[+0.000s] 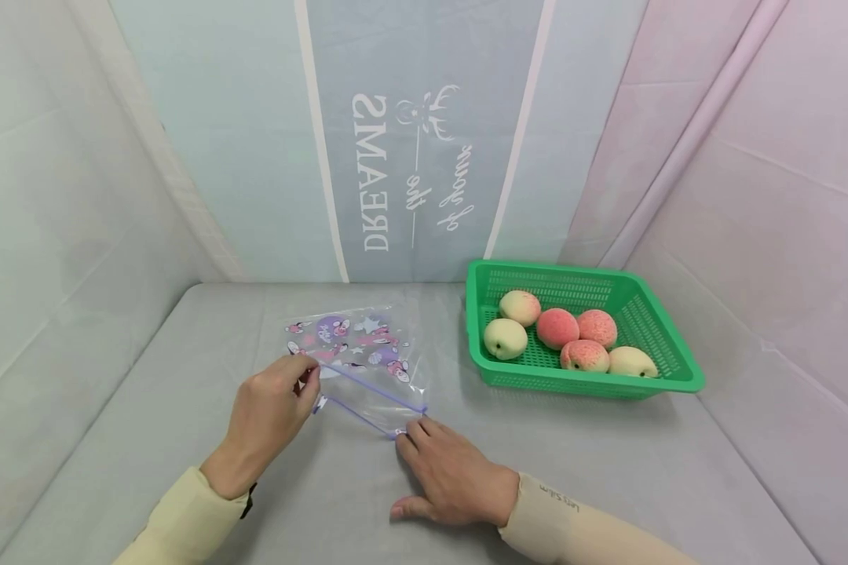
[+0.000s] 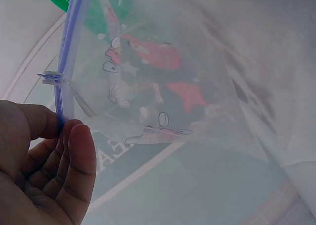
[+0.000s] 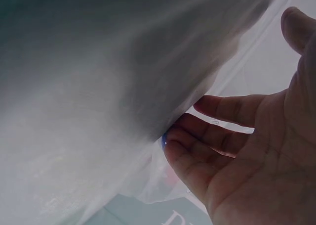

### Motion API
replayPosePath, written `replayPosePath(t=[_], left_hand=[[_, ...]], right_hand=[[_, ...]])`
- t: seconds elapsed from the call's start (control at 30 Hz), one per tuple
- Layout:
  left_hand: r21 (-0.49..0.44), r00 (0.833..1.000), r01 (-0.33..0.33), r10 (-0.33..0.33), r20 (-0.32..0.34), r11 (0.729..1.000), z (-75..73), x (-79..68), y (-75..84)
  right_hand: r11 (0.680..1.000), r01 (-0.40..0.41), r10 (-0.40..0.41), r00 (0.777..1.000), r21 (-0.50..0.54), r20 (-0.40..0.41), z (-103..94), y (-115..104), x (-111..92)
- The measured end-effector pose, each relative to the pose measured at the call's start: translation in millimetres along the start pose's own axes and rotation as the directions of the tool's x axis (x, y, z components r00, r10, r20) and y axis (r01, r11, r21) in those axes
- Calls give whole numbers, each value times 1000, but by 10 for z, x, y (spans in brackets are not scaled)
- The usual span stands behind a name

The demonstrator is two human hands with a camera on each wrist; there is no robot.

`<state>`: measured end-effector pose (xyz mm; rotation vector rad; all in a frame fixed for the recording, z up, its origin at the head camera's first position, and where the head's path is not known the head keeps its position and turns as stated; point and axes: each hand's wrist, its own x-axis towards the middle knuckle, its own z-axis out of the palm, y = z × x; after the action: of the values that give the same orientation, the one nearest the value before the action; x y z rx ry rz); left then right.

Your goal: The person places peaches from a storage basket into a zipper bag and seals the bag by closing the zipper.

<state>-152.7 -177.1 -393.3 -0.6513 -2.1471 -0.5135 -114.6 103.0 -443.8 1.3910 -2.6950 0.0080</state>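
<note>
A clear printed zipper bag (image 1: 356, 345) with a purple zip lies flat on the table, its mouth facing me. The two purple zip strips (image 1: 374, 386) stand apart, so the mouth gapes. My left hand (image 1: 272, 404) pinches the upper strip near its left end between thumb and fingers. In the left wrist view, a small slider (image 2: 51, 78) sits on the zip just above those fingertips. My right hand (image 1: 455, 475) lies palm down, fingers fairly straight and thumb spread, with fingertips at the bag's right mouth corner. In the right wrist view its fingers (image 3: 222, 109) touch the bag's edge.
At the back right stands a green plastic basket (image 1: 586, 386) holding several peaches (image 1: 558, 328), some red and some pale. A grey cloth (image 1: 367, 518) covers the table. Fabric walls (image 1: 784, 259) close in the back and both sides.
</note>
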Motion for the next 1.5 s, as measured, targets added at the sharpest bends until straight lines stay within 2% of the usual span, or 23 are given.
replayPosePath(t=[0.37,0.6,0.73,0.83,0.97,1.07,1.27,1.5], left_hand=[[5,1000,28,-28,-11,1000,-11,19,4],[14,999,23,-22,-34,1000,-29,9,-16],[24,1000,15,-15,7,1000,-40,-10,-27],[29,996,15,-18,82,999,-49,-34,-23],[28,979,32,-37,201,999,-65,-60,5],[25,962,47,-52,267,999,-78,-71,39],[6,937,85,-82,340,996,-78,-77,105],[-20,886,207,-179,427,978,-63,-70,105]], right_hand=[[1000,3,-4,1000,15,20,1,0,27],[1000,3,-5,998,24,59,7,0,49],[999,12,-14,998,30,59,-9,27,42],[999,16,-18,998,43,64,-36,57,34],[999,13,-17,996,51,82,-70,80,29],[999,5,-9,996,50,86,-80,75,29],[998,-25,21,997,62,78,-84,60,28],[996,-38,32,997,85,71,-75,76,29]])
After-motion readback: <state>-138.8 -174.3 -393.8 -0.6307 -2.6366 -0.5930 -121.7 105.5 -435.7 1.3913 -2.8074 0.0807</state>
